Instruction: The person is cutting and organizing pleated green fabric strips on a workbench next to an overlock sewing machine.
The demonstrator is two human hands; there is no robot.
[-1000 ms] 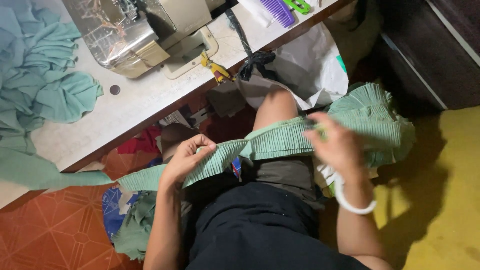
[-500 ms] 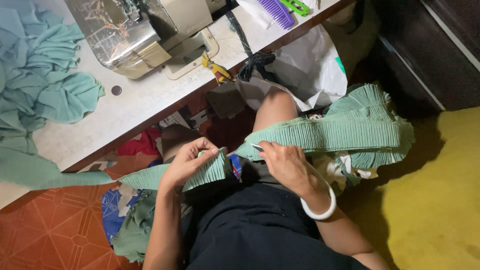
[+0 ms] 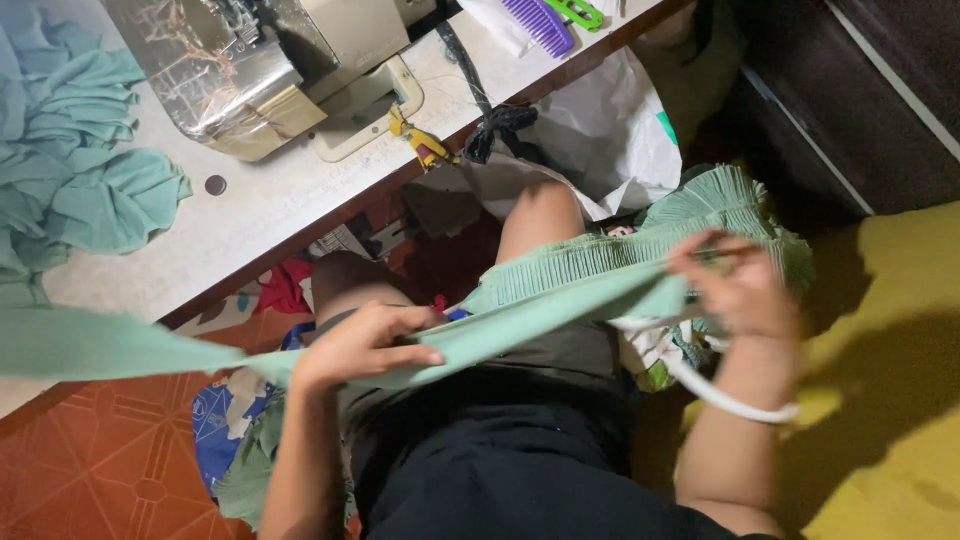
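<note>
— What do the two hands have hold of?

— A long strip of mint-green pleated fabric [image 3: 600,275]. It stretches across the lap, above the bare knees, from one hand to the other. The left hand [image 3: 365,345] has its fingers curled shut over the strip's plain edge, thumb on the near side, near the left knee. The right hand [image 3: 735,290] is raised at the far end with its fingers pinched closed on the cloth, though that hand is blurred, so the exact grip is hard to read.

— And beyond the hands?

— Past the left hand the strip runs on as a flat green band towards the left edge of the view. Behind the right hand it bunches into a ruffled heap beside a white plastic bag [image 3: 600,150]. A white bangle [image 3: 740,400] sits on the right wrist.

— What is on the table?

— A sewing machine [image 3: 260,70] stands on the pale tabletop [image 3: 230,230], with more green cloth [image 3: 80,170] piled at its left. Yellow-handled snips [image 3: 422,145] lie by the table edge, and a purple comb [image 3: 540,22] near the far edge.
</note>
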